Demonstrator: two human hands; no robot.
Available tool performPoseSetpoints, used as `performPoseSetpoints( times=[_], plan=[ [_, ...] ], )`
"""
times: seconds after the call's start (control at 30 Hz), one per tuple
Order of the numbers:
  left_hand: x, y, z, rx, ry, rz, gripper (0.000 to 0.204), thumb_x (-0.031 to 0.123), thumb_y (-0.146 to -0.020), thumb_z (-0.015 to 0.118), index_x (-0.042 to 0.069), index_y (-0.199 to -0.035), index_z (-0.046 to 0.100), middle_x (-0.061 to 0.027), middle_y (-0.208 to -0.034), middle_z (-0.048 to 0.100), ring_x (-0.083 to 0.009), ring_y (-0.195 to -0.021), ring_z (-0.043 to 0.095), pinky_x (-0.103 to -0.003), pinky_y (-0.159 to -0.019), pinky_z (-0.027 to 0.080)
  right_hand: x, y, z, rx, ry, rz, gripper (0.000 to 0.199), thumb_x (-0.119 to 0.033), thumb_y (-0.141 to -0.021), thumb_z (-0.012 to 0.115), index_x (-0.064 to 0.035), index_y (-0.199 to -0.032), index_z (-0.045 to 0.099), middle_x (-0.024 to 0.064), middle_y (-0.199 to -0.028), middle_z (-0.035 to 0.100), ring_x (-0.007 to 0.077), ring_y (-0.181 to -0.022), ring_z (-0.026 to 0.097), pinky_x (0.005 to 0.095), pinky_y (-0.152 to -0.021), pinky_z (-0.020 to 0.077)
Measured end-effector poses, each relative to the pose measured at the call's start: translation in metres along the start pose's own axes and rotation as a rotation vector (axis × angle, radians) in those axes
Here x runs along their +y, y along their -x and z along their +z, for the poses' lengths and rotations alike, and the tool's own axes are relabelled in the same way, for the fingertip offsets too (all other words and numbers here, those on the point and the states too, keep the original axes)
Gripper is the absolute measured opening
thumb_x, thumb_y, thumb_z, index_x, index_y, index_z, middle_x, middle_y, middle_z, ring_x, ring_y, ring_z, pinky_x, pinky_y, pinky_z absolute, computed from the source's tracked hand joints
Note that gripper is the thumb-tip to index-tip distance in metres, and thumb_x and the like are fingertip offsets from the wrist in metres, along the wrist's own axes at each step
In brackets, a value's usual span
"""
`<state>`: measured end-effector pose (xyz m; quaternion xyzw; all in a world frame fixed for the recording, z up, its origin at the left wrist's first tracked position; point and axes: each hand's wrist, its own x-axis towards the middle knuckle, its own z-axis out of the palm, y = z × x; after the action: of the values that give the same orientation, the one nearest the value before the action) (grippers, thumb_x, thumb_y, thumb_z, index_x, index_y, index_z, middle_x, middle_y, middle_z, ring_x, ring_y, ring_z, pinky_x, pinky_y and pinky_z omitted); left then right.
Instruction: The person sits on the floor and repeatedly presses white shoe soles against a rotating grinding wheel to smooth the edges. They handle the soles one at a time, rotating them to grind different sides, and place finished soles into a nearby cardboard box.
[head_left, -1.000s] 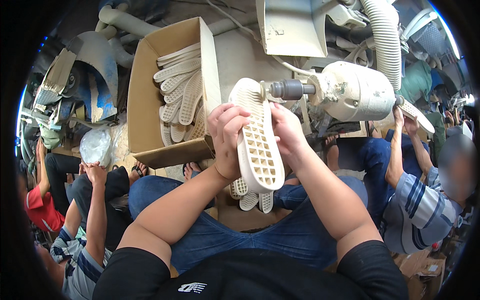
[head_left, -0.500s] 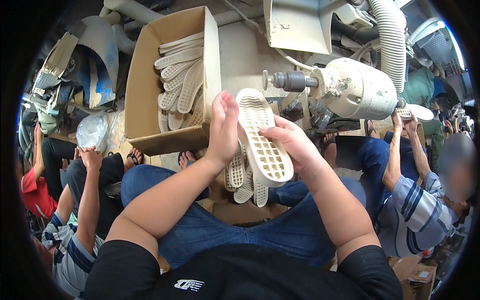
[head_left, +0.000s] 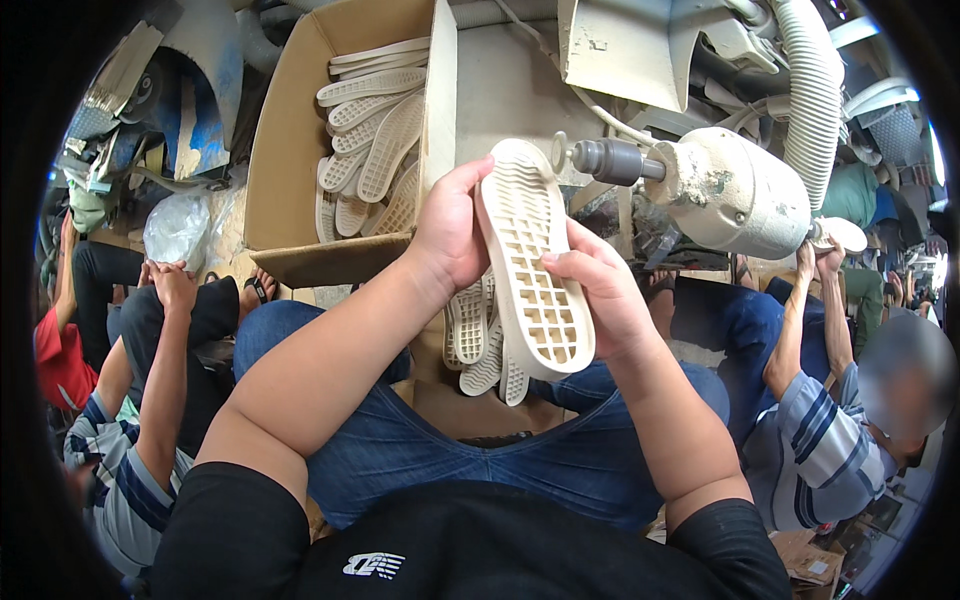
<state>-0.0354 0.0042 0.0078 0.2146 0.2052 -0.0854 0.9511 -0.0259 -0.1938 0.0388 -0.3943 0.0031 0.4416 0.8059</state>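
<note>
A cream shoe sole (head_left: 545, 300) with a waffle grid and wavy ribs faces up between my two hands. My left hand (head_left: 450, 228) is closed on its left edge near the far end. Around the right edge is my right hand (head_left: 600, 290), its thumb pressed onto the grid. The sole's far end is close to the small round wheel (head_left: 561, 152) on the grinding motor's (head_left: 735, 192) shaft; whether they touch I cannot tell. Below the held piece, several more soles (head_left: 468, 325) lie between my knees, partly covered by it.
A cardboard box (head_left: 285, 165) with many cream soles stands beyond my left arm. A ribbed hose (head_left: 803, 110) and a metal hood (head_left: 620, 50) are behind the motor. At right, a person's hands (head_left: 815, 260) hold another sole near the motor's other end. Another person sits at left, hands (head_left: 172, 285) together.
My left hand, its fingers raised beside the sole before, now grips the sole's left edge. The sole's far end has moved up, nearer the wheel. The whole view has shifted slightly.
</note>
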Motion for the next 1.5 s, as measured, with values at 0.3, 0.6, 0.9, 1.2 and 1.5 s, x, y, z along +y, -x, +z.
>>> performPoseSetpoints(
  times=[0.3,0.6,0.9,1.2,1.5],
  plan=[
    [0.001,-0.004,0.006,-0.05,-0.104,0.034,0.051,0.032,-0.115,0.042,-0.008,-0.142,0.059,-0.0238,-0.135,0.072,-0.0334,-0.123,0.073,-0.048,-0.113,0.056,-0.006,0.002,0.003,-0.019,0.087,-0.099,0.057,0.002,-0.1,0.059,0.0054,-0.156,0.047,0.0137,-0.136,0.069,0.0168,-0.116,0.073,0.0338,-0.103,0.0612],
    [0.012,-0.033,0.0,-0.038,-0.095,0.091,0.052,0.03,-0.117,0.04,-0.01,-0.145,0.055,-0.0259,-0.138,0.07,-0.0372,-0.126,0.071,-0.052,-0.115,0.055,-0.006,-0.009,0.001,0.034,0.094,-0.107,0.049,-0.005,-0.109,0.059,0.0029,-0.157,0.05,0.0119,-0.133,0.071,0.0147,-0.11,0.075,0.0317,-0.094,0.0646],
    [0.02,-0.068,0.001,0.178,-0.214,0.195,0.044,0.018,-0.116,0.042,-0.008,-0.15,0.052,-0.0257,-0.14,0.068,-0.0382,-0.123,0.072,-0.053,-0.107,0.06,0.006,-0.053,-0.026,0.225,0.116,0.026,0.038,-0.004,-0.107,0.063,0.005,-0.143,0.058,0.012,-0.123,0.075,0.0211,-0.104,0.078,0.0367,-0.09,0.0655],
    [0.001,-0.027,-0.013,0.249,-0.288,0.161,0.037,0.008,-0.111,0.05,-0.008,-0.144,0.057,-0.0231,-0.129,0.072,-0.0318,-0.113,0.075,-0.047,-0.099,0.063,0.014,-0.019,-0.024,0.2,0.369,0.232,0.042,-0.006,-0.107,0.06,0.0021,-0.148,0.055,0.0122,-0.129,0.072,0.021,-0.11,0.075,0.0407,-0.087,0.0666],
    [0.074,0.002,0.001,0.371,-0.812,0.421,0.055,0.036,-0.112,0.058,0.0,-0.155,0.055,-0.0156,-0.155,0.064,-0.0284,-0.139,0.061,-0.049,-0.12,0.043,0.016,0.009,-0.018,-0.164,1.455,0.7,0.032,-0.023,-0.108,0.06,0.0058,-0.115,0.072,0.0247,-0.105,0.078,0.0299,-0.103,0.079,0.0419,-0.083,0.0646]
  ],
)
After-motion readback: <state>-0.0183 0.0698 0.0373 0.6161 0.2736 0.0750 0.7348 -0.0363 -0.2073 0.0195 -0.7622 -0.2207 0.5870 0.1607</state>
